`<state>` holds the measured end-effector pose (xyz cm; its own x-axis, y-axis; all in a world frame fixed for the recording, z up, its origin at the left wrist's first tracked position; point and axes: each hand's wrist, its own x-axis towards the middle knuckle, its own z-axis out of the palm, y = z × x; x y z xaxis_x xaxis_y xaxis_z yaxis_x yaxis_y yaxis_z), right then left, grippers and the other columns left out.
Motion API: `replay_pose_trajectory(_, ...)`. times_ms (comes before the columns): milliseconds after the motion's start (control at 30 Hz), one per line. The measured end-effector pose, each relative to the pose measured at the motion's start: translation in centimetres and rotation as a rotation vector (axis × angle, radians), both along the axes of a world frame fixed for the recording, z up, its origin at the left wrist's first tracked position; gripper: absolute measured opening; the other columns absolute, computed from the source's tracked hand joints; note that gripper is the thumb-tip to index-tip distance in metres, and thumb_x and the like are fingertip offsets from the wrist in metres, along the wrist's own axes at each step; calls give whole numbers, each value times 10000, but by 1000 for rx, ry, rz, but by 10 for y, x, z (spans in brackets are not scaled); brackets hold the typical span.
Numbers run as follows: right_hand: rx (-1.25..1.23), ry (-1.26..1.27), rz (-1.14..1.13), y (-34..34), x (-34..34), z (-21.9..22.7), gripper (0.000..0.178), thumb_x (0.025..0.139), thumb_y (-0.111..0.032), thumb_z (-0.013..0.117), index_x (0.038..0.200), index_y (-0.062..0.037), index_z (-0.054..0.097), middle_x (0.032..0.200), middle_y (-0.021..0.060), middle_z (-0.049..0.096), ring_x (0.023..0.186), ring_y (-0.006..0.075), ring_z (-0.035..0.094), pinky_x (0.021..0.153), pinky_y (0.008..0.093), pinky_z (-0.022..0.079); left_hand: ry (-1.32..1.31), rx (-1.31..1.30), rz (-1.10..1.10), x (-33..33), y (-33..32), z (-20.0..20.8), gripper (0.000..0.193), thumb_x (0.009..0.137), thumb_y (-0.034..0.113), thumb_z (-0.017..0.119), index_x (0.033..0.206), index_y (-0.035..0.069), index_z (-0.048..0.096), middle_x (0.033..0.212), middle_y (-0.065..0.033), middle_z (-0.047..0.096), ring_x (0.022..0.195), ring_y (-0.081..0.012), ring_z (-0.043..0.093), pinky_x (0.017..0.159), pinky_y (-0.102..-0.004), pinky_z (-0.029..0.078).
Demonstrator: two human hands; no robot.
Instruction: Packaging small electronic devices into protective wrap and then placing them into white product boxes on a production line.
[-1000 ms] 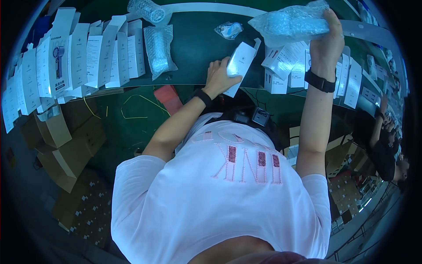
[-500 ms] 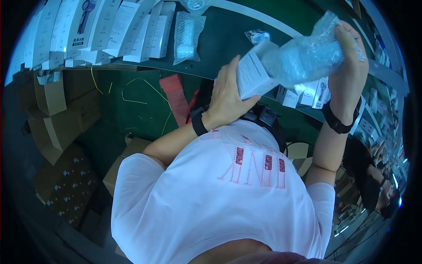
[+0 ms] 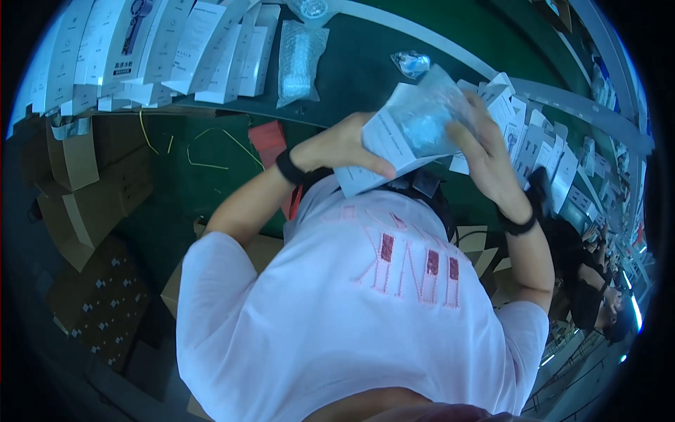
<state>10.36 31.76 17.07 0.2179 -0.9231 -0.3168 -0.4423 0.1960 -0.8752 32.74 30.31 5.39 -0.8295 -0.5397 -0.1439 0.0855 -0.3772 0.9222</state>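
Note:
A white carton (image 3: 384, 141) is tilted in front of my chest, its open end toward the upper right. My left hand (image 3: 344, 146) wraps round its side, the thumb lying along the near face. In the open end sits a clear bubble-wrap packet (image 3: 427, 121), partly inside the carton, with loose wrap standing up above it. My right hand (image 3: 485, 144) has its fingers closed on the packet at the carton's mouth. What the wrap contains cannot be made out. Both wrists wear black bands.
Upright white cartons (image 3: 151, 53) line the bench's far left. Another bubble-wrapped packet (image 3: 299, 63) and a small clear bag (image 3: 411, 63) lie on the dark bench top. More white cartons (image 3: 545, 148) stand at right. Brown cardboard boxes (image 3: 98, 197) are below left; another person (image 3: 590, 302) is at right.
My right hand has come down and left, bringing the packet from largely outside the carton to partly inside it. My left hand and the carton have shifted left and lower.

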Motion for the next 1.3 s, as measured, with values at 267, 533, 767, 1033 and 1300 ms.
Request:
replay_pose_trajectory(267, 73, -199, 140, -64, 24, -32, 277, 822, -101, 657, 1077, 0, 615, 1013, 137, 659, 930, 215, 633, 858, 314, 491, -264, -210, 385, 51, 11, 0, 866, 578, 270, 878, 1257, 2, 413, 1187, -133, 492, 1131, -247, 492, 967, -358, 393)
replay_pose_trajectory(533, -186, 959, -114, -100, -50, -280, 574, 719, -278, 766, 1181, 6, 580, 949, 177, 679, 871, 248, 674, 757, 335, 532, -206, -140, 624, 78, -14, 10, 772, 659, 165, 840, 1258, -13, 388, 1170, -113, 503, 1073, -186, 516, 930, -325, 423)
replay_pose_trajectory(767, -197, -62, -354, -74, 24, 12, 239, 857, -136, 676, 1069, -29, 668, 727, -11, 618, 553, 19, 463, 489, 166, 342, -324, -235, 567, 73, -32, 27, 860, 588, 327, 876, 1216, -56, 429, 1058, -152, 581, 975, -204, 579, 862, -310, 451)
replay_pose_trajectory(1033, -361, 512, 402, -55, 42, 101, 145, 725, 18, 685, 864, 8, 649, 851, 91, 630, 683, 187, 599, 579, 277, 463, -138, -368, 321, 5, -38, 76, 878, 544, 381, 887, 1198, -16, 457, 1033, -158, 594, 935, -234, 599, 838, -327, 466)
replay_pose_trajectory(1300, 251, 19, 364, -27, -23, 130, 404, 840, -7, 554, 1243, -7, 530, 1107, 131, 623, 967, 169, 629, 847, 289, 506, 56, -466, 275, -38, -14, 73, 967, 564, 367, 879, 1304, 16, 364, 1077, -189, 560, 958, -279, 592, 829, -360, 470)
